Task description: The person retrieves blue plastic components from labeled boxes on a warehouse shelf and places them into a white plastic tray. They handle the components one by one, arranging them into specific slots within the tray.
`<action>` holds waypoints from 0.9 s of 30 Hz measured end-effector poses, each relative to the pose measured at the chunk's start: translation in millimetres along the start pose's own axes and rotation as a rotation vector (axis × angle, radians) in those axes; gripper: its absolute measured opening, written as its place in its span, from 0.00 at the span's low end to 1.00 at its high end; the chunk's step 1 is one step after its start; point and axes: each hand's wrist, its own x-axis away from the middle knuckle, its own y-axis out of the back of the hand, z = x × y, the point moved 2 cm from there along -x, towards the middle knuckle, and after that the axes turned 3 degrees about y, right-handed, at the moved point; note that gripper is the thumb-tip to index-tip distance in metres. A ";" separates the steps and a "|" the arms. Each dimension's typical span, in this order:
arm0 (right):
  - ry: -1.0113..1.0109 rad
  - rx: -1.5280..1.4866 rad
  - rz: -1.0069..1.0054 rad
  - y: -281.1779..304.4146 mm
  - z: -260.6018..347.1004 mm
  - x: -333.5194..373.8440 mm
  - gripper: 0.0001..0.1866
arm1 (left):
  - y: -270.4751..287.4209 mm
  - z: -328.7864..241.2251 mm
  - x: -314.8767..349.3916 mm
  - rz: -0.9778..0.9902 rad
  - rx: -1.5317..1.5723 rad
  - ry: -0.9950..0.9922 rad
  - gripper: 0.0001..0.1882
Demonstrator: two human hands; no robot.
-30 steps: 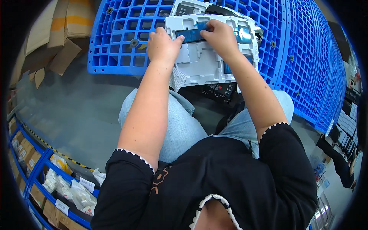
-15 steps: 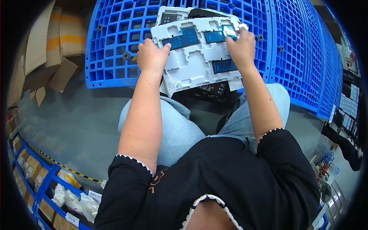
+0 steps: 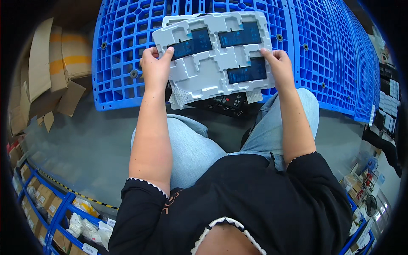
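Note:
Both my hands grip a white moulded plastic tray (image 3: 204,78) by its opposite edges. My left hand (image 3: 156,63) has its thumb on the left rim, the fingers tucked around the edge. On the right rim lies the thumb of my right hand (image 3: 278,66), its other fingers partly hidden. Three black flat battery packs sit in the tray's pockets: an L-shaped one (image 3: 193,43) at upper left, another (image 3: 241,35) at upper right, a third (image 3: 247,71) below it. The lower-left pocket holds none. Another white tray (image 3: 172,20) shows behind, and a black printed item (image 3: 225,105) lies below the near edge.
Blue plastic pallets (image 3: 121,59) stand under and around the tray. Opened cardboard boxes (image 3: 63,63) are at the left. Blue shelving (image 3: 55,225) with bagged goods is at lower left, and a fan (image 3: 370,205) at lower right. Two labelled paper tabs stick out beneath the tray.
The tray has shifted slightly left and tilted. My right hand has moved from the upper-right pack down to the right rim, uncovering that pack. A shiny glare there is gone.

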 end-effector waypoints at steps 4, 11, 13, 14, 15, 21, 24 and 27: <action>-0.156 -0.340 0.171 9.8 15.8 1.1 0.20 | 2.1 2.3 -6.9 0.125 0.229 0.013 0.26; -0.195 -0.507 0.160 30.6 -2.1 -20.1 0.19 | 2.2 -23.3 4.9 0.362 0.722 0.099 0.20; -0.181 -0.500 0.157 32.5 5.6 -19.3 0.18 | -0.1 -18.7 6.1 0.417 0.644 0.170 0.20; -0.189 -0.491 0.166 31.2 2.4 -20.4 0.17 | -1.2 -16.5 7.2 0.444 0.605 0.206 0.20; -0.199 -0.481 0.170 28.9 -1.8 -22.0 0.16 | -0.4 -17.2 7.9 0.497 0.503 0.259 0.23; -0.240 -0.538 0.233 21.3 -14.1 -28.8 0.14 | -4.9 -3.6 4.0 0.509 0.245 0.172 0.16; -0.193 -0.562 0.261 23.7 -4.2 -28.9 0.15 | -4.4 -0.5 2.7 0.513 0.288 0.202 0.16; -0.184 -0.508 0.246 25.2 1.6 -25.6 0.14 | -4.8 6.8 0.5 0.499 0.216 0.147 0.16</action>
